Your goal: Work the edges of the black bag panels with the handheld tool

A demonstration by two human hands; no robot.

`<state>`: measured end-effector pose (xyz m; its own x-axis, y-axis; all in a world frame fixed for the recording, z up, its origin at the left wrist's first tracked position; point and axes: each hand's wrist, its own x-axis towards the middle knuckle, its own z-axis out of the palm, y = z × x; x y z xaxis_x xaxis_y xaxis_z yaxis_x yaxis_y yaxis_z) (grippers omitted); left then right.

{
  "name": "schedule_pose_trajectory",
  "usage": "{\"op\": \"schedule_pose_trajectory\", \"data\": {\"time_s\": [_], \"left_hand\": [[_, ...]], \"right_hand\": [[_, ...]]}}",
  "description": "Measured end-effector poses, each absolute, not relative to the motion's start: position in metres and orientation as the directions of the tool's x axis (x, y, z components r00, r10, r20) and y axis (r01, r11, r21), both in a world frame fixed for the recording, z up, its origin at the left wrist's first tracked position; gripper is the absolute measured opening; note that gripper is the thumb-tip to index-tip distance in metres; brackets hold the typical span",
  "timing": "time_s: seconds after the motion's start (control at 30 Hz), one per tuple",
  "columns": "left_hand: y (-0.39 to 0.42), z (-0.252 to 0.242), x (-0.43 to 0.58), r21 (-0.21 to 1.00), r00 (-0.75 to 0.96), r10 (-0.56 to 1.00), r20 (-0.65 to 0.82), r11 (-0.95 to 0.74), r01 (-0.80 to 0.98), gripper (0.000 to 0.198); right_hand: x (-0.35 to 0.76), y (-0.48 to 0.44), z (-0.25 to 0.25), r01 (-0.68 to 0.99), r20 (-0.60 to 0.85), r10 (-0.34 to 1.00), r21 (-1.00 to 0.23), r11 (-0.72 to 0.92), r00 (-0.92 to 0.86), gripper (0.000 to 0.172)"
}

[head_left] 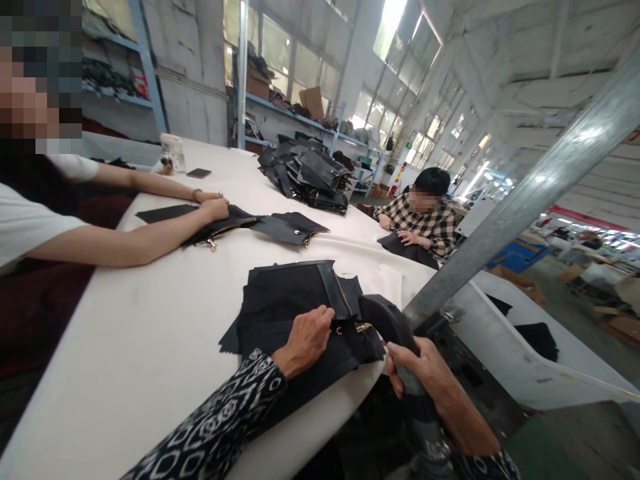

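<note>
My left hand is closed, its fingertips gripping the edge of a black leather piece with a brass zipper along one side. Beneath it lie more black panels with zigzag-cut edges, and a gold zipper end and a small gold ring show near my fingers. My right hand is curled beside the dark curved machine arm, its fingers close to the right edge of the panels. What those fingers hold is hidden.
A metal pole slants up at right. Opposite, a person in a checked top handles black pieces; at left, another person's hands rest on zippered pieces. A pile of black pieces lies at the back of the white table.
</note>
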<state>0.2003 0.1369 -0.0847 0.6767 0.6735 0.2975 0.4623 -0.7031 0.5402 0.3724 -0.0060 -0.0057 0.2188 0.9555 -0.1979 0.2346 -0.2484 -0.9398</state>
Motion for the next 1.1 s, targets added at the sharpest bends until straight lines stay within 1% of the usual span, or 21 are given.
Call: {"op": "schedule_pose_trajectory", "data": {"time_s": [0.03, 0.1, 0.13, 0.17, 0.2, 0.27, 0.33, 0.43, 0.57, 0.7, 0.77, 0.9, 1.0, 1.1], "left_hand": [[0.128, -0.085, 0.201, 0.429, 0.695, 0.622, 0.362, -0.773, 0.468, 0.018], [0.111, -0.087, 0.201, 0.133, 0.747, 0.443, 0.496, -0.889, 0.439, 0.019], [0.103, -0.09, 0.201, -0.011, 0.766, 0.338, 0.546, -0.912, 0.41, 0.017], [0.096, -0.093, 0.2, -0.116, 0.777, 0.251, 0.577, -0.917, 0.383, 0.015], [0.09, -0.098, 0.199, -0.171, 0.778, 0.196, 0.597, -0.916, 0.363, 0.013], [0.08, -0.108, 0.197, -0.215, 0.767, 0.142, 0.626, -0.914, 0.345, 0.012], [0.073, -0.12, 0.194, -0.218, 0.76, 0.133, 0.636, -0.914, 0.343, 0.012], [0.069, -0.135, 0.19, -0.181, 0.741, 0.139, 0.658, -0.925, 0.334, 0.018], [0.068, -0.144, 0.187, -0.063, 0.634, 0.159, 0.757, -0.948, 0.313, 0.022], [0.069, -0.142, 0.188, 0.04, 0.522, 0.197, 0.83, -0.954, 0.297, 0.02], [0.069, -0.141, 0.188, 0.068, 0.505, 0.207, 0.838, -0.958, 0.28, 0.018], [0.069, -0.145, 0.189, 0.049, 0.526, 0.2, 0.826, -0.957, 0.286, 0.016], [0.069, -0.148, 0.189, 0.082, 0.54, 0.233, 0.809, -0.954, 0.289, 0.014], [0.069, -0.149, 0.189, 0.102, 0.548, 0.243, 0.801, -0.956, 0.275, 0.012]], "right_hand": [[0.372, -0.013, -0.005, 0.247, -0.216, 0.956, -0.933, -0.262, 0.198, 0.043], [0.37, -0.029, -0.003, 0.27, -0.259, 0.951, -0.916, -0.297, 0.168, 0.042], [0.37, -0.037, 0.0, 0.274, -0.278, 0.947, -0.909, -0.313, 0.16, 0.042], [0.369, -0.045, 0.002, 0.275, -0.294, 0.943, -0.904, -0.327, 0.154, 0.041], [0.369, -0.052, 0.005, 0.272, -0.31, 0.939, -0.9, -0.341, 0.149, 0.04], [0.369, -0.063, 0.01, 0.268, -0.348, 0.927, -0.888, -0.374, 0.142, 0.04], [0.37, -0.069, 0.012, 0.27, -0.39, 0.908, -0.867, -0.418, 0.153, 0.039], [0.37, -0.071, 0.01, 0.301, -0.423, 0.896, -0.844, -0.443, 0.133, 0.035], [0.36, -0.068, 0.008, 0.382, -0.437, 0.895, -0.816, -0.434, 0.084, 0.032], [0.344, -0.064, 0.009, 0.444, -0.48, 0.868, -0.756, -0.481, 0.125, 0.026], [0.337, -0.06, 0.006, 0.463, -0.489, 0.861, -0.737, -0.492, 0.137, 0.025], [0.334, -0.048, -0.004, 0.493, -0.43, 0.887, -0.742, -0.455, 0.171, 0.026], [0.337, -0.043, -0.004, 0.483, -0.377, 0.906, -0.767, -0.422, 0.193, 0.03], [0.34, -0.048, 0.001, 0.478, -0.357, 0.914, -0.779, -0.406, 0.193, 0.035]]}}
